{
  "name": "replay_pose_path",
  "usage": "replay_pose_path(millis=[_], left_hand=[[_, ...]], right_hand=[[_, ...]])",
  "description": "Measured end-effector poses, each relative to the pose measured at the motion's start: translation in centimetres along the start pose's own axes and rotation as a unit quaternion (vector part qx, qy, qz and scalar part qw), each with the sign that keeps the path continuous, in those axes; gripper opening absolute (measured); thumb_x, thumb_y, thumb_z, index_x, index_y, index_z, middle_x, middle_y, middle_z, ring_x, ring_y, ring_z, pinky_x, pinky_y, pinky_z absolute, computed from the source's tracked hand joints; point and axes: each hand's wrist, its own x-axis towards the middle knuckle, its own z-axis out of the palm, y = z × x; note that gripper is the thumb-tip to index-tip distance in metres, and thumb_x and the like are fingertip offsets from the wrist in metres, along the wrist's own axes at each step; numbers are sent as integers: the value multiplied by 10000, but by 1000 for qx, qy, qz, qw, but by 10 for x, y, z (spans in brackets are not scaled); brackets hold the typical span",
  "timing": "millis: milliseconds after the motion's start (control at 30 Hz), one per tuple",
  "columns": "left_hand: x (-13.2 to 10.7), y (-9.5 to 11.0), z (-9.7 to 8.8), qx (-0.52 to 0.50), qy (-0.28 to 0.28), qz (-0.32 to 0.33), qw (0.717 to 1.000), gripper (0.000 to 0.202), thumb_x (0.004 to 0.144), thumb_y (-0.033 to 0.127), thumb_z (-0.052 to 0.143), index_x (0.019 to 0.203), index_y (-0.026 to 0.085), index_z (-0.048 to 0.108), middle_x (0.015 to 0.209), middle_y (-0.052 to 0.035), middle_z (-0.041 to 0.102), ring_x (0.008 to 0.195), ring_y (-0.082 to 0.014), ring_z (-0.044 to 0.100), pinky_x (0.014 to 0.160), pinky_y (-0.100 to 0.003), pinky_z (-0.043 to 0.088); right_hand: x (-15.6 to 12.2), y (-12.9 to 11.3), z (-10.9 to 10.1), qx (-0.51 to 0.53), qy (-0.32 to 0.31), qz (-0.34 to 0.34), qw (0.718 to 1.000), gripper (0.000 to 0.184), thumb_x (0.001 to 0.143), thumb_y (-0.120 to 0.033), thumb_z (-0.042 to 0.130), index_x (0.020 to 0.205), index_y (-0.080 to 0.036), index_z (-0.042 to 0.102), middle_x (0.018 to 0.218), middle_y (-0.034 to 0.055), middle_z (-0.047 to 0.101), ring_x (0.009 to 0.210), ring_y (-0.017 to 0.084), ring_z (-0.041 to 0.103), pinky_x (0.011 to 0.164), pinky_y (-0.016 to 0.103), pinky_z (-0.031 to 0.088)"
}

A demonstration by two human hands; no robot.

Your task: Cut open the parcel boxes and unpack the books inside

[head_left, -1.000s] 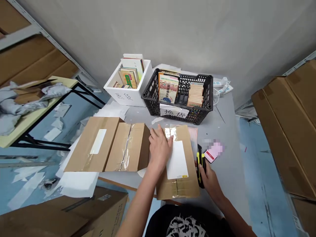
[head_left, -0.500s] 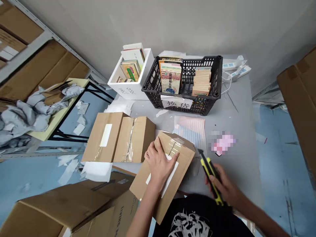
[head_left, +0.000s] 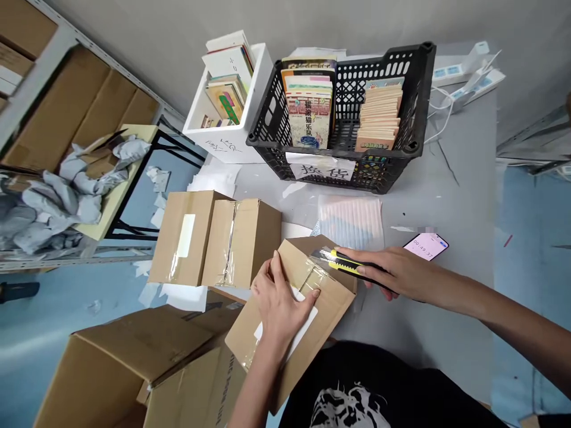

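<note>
A taped cardboard box [head_left: 332, 297] with a white label lies tilted at the near edge of the grey table [head_left: 464, 196]. My left hand [head_left: 281, 300] presses flat on its top, fingers spread over the label. My right hand [head_left: 395, 273] grips a yellow and black utility knife [head_left: 341, 260], whose blade end rests on the taped seam at the box's far end.
Two more taped boxes [head_left: 214, 241] lie to the left. A black crate [head_left: 343, 119] and a white bin [head_left: 229, 107] of books stand at the back. A phone [head_left: 426, 245] and a plastic sleeve [head_left: 352, 221] lie on the table. An open carton [head_left: 134, 368] sits below left.
My right hand has swung the knife from the table's right side up onto the box's taped seam. My left hand stays pressed on the box, which has shifted slightly.
</note>
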Motion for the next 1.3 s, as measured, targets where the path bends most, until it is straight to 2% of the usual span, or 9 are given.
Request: replay_pose_path(millis=[233, 433, 567, 767, 967, 1100, 1300], left_hand=[[1, -2, 0, 13, -5, 10, 1000, 1026, 724, 693, 495, 1498, 147, 100, 1272, -191, 400, 1175, -356, 401, 947, -538, 329], [3, 0, 3, 35, -20, 13, 999, 1030, 742, 709, 457, 1502, 137, 62, 1305, -205, 389, 1175, -357, 397, 951, -524, 312], [5, 1, 4, 42, -27, 14, 999, 1042, 745, 718, 442, 1503, 124, 46, 1330, -217, 381, 1172, -363, 396, 946, -519, 308], [5, 0, 5, 38, -22, 24, 999, 1037, 757, 708, 437, 1502, 98, 53, 1345, -226, 379, 1184, -367, 386, 939, -502, 310], [6, -1, 6, 33, -28, 21, 999, 1051, 746, 726, 429, 1502, 102, 49, 1364, -231, 365, 1196, -372, 376, 941, -502, 299], [6, -1, 7, 40, -32, 21, 998, 1057, 741, 723, 438, 1499, 98, 49, 1369, -236, 362, 1196, -378, 373, 944, -506, 290], [7, 0, 6, 44, -31, 31, 998, 1045, 749, 706, 446, 1496, 90, 53, 1366, -247, 368, 1197, -376, 379, 940, -499, 290]], right_hand=[[13, 0, -13, 17, -38, 3, 999, 465, 958, -348, 351, 1422, -325, 386, 663, -50, 608, 358, 36, 451, 445, 178, 381], [13, 1, -13, 61, -7, -2, 998, 429, 924, -375, 414, 1330, -299, 530, 473, -78, 499, 316, 54, 402, 418, 192, 356], [11, 6, -14, 91, -4, -12, 996, 428, 910, -401, 441, 1301, -276, 564, 386, -92, 427, 304, 70, 392, 404, 199, 348], [10, 8, -17, 114, -5, -11, 993, 426, 894, -435, 474, 1271, -274, 589, 358, -97, 427, 278, 65, 375, 357, 194, 299], [1, 5, -19, 94, -22, 16, 995, 416, 889, -452, 482, 1250, -286, 605, 343, -98, 428, 284, 77, 379, 376, 206, 337], [-5, 4, -15, 91, 1, 12, 996, 406, 884, -439, 491, 1241, -286, 613, 374, -94, 426, 282, 65, 343, 358, 203, 297], [-14, 4, -8, 52, 25, 10, 998, 408, 898, -449, 451, 1230, -286, 622, 375, -92, 344, 288, 65, 277, 350, 212, 218]])
